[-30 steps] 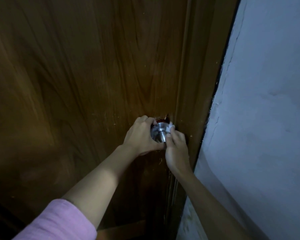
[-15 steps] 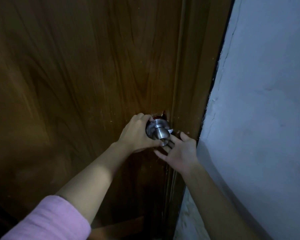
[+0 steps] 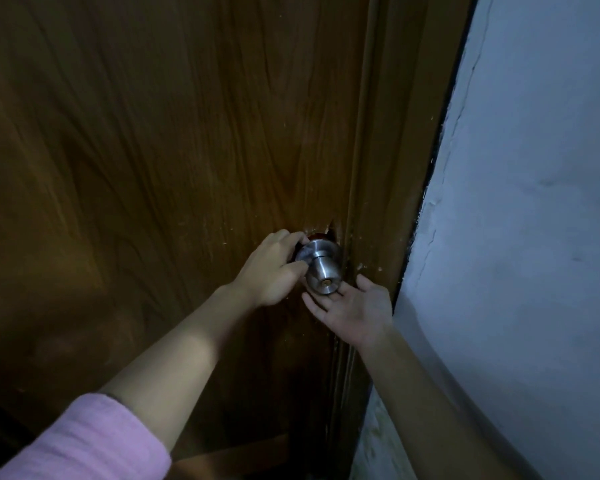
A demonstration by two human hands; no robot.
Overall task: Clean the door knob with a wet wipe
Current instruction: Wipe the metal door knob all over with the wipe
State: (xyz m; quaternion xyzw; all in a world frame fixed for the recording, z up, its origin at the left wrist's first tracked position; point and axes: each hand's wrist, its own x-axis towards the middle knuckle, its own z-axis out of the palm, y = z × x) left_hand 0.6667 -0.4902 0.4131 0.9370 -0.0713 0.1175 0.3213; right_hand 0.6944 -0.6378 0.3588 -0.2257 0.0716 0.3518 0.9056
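Two hands at knob (image 3: 323, 270) — left hand (image 3: 274, 268) curled, right hand (image 3: 354, 308) palm-up.

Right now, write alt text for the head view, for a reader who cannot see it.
Two bare hands work at a steel knob on a brown wooden door: the left hand presses a pale wipe against the knob's base, and the right hand is open, palm up, beneath it. A pale wall stands to the right.
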